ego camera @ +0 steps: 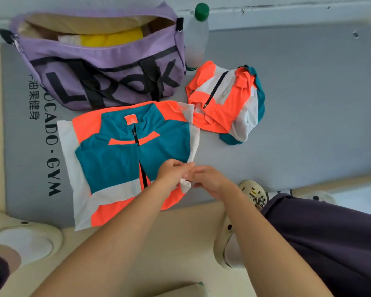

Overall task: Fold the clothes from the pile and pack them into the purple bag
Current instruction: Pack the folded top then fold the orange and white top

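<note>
A teal, orange and white zip jersey (116,155) lies spread flat on the grey mat, front side up, just before the purple bag (107,82). The bag stands open at the back left with yellow and white cloth inside. A crumpled pile of orange, white and teal clothes (225,101) sits to the right of the bag. My left hand (172,171) and my right hand (208,181) meet at the jersey's right edge. Both pinch a white fold of its sleeve between them.
The grey gym mat (298,103) with black lettering covers the floor. A clear bottle with a green cap (198,33) stands right of the bag. My cream clogs (253,194) and dark trousers are at the lower right; another cream shoe (24,236) is at the lower left.
</note>
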`<act>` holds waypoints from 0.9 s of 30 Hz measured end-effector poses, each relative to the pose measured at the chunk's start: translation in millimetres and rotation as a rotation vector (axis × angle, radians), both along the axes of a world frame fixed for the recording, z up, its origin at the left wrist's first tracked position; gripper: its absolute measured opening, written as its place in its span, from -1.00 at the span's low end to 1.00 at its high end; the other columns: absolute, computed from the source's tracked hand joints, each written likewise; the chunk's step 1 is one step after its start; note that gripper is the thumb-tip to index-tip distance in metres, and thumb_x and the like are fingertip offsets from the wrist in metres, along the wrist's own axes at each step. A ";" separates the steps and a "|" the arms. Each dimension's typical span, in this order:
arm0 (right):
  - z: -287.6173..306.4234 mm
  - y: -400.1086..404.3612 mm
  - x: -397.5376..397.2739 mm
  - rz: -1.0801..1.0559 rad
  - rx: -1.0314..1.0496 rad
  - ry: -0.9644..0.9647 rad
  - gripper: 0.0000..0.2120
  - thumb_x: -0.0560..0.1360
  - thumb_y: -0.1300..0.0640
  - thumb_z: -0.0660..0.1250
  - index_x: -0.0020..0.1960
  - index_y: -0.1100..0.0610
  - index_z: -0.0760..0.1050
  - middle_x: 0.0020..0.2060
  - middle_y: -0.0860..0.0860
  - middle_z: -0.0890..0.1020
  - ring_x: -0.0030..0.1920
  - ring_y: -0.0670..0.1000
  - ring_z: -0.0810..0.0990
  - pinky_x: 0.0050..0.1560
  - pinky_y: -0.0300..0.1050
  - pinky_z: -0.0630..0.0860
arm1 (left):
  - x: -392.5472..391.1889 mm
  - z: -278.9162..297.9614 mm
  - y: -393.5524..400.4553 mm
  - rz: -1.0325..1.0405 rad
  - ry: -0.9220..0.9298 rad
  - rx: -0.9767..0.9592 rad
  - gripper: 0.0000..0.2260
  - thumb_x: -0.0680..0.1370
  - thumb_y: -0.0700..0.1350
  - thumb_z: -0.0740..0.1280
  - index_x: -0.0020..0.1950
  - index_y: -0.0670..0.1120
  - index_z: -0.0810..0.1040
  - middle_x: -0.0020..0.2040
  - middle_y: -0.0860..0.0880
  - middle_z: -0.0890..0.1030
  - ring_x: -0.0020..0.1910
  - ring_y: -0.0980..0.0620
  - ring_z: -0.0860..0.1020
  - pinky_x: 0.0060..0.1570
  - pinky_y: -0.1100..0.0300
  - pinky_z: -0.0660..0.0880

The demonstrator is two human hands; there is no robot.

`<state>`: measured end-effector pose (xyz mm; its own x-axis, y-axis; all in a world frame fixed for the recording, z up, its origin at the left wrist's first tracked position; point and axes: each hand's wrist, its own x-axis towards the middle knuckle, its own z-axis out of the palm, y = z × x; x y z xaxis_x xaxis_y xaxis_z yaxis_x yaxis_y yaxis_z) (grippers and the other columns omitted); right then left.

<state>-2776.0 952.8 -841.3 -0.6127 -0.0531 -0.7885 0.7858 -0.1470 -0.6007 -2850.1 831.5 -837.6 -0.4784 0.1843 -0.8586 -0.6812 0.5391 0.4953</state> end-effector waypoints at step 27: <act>5.5 -41.5 -161.6 -0.215 0.238 0.120 -0.90 0.47 0.22 0.44 -0.07 0.22 0.56 -0.24 0.12 0.59 -0.25 0.05 0.58 -0.17 -0.02 0.59 | -13.7 -11.5 -129.1 0.185 0.007 0.348 -0.75 0.48 -0.22 0.47 -0.36 -0.02 0.53 -0.18 0.11 0.66 -0.23 0.13 0.59 -0.25 0.35 0.45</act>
